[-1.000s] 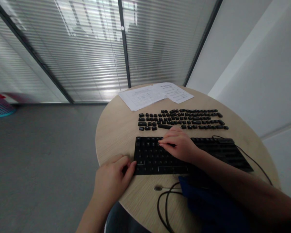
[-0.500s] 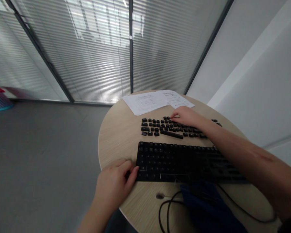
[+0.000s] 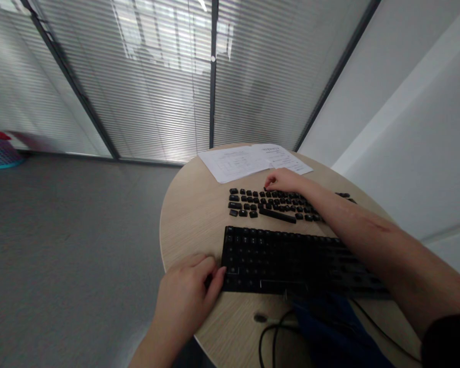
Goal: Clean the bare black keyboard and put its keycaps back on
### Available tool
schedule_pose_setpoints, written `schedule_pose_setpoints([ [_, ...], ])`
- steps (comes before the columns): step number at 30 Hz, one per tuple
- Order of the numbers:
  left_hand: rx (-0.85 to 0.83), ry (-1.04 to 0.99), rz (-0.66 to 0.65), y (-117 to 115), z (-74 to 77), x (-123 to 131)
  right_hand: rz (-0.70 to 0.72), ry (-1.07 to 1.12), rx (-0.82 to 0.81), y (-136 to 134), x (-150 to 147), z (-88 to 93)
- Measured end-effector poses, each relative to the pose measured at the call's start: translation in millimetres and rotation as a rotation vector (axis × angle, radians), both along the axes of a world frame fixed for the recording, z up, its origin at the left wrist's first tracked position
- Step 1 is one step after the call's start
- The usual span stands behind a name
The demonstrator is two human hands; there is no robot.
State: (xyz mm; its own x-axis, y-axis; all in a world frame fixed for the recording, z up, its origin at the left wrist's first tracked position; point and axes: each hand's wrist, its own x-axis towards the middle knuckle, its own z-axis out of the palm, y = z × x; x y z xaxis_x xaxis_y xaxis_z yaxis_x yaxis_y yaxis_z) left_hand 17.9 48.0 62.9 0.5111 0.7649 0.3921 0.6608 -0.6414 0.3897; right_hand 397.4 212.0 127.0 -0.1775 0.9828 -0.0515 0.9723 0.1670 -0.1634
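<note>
A black keyboard (image 3: 268, 260) lies across the wooden table, many of its key positions looking bare of caps. At its left end my left hand (image 3: 189, 286) is closed, fingers curled and thumb pressed on the edge. Beyond the keyboard, loose black keycaps (image 3: 249, 199) lie in rows, among them a long space bar (image 3: 277, 215). Over the back row of caps, my right hand (image 3: 283, 180) pinches with thumb and fingertips at a small keycap (image 3: 266, 189), mostly covered by the fingers. My right forearm hides part of the caps and the keyboard's right side.
Printed paper sheets (image 3: 233, 162) lie at the back of the round table (image 3: 187, 204). Near me are a dark blue cloth-like item (image 3: 329, 327), a black cable (image 3: 264, 340) and a small dark oval object (image 3: 259, 318). A blue-and-red basket (image 3: 2, 152) stands on the floor at left.
My right hand has moved slightly left along the back row, its fingertips now over caps that showed before. My left hand stays at the keyboard's edge. The whole view has shifted a little.
</note>
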Motion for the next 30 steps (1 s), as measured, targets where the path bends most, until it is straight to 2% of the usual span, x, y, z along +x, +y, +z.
schedule_pose_setpoints([
  [5,0.0,0.007,0.008,-0.3,1.3,0.8,-0.003,0.04,0.041,3.5,-10.8,-0.7],
  [9,0.0,0.019,0.014,0.0,1.2,0.8,-0.033,0.084,0.193,-9.1,-13.7,19.3],
  [12,-0.004,0.025,0.017,0.2,1.0,0.1,-0.041,0.203,0.391,-45.0,-12.4,39.2],
  [15,-0.028,0.027,0.021,0.1,2.1,0.0,-0.045,0.332,0.561,-100.8,-14.9,44.6],
  [18,-0.049,0.018,0.024,0.1,3.9,0.7,0.013,0.383,0.574,-154.3,-24.6,28.7],
  [21,-0.053,0.032,0.032,0.0,5.1,1.0,0.106,0.414,0.514,-186.2,-39.7,3.3],
  [25,-0.054,0.055,0.032,-0.6,5.9,0.2,0.247,0.413,0.434,-194.7,-59.1,-18.8],
  [30,-0.026,0.063,0.014,-0.6,6.6,-0.1,0.331,0.374,0.445,-189.9,-68.9,-28.3],
])
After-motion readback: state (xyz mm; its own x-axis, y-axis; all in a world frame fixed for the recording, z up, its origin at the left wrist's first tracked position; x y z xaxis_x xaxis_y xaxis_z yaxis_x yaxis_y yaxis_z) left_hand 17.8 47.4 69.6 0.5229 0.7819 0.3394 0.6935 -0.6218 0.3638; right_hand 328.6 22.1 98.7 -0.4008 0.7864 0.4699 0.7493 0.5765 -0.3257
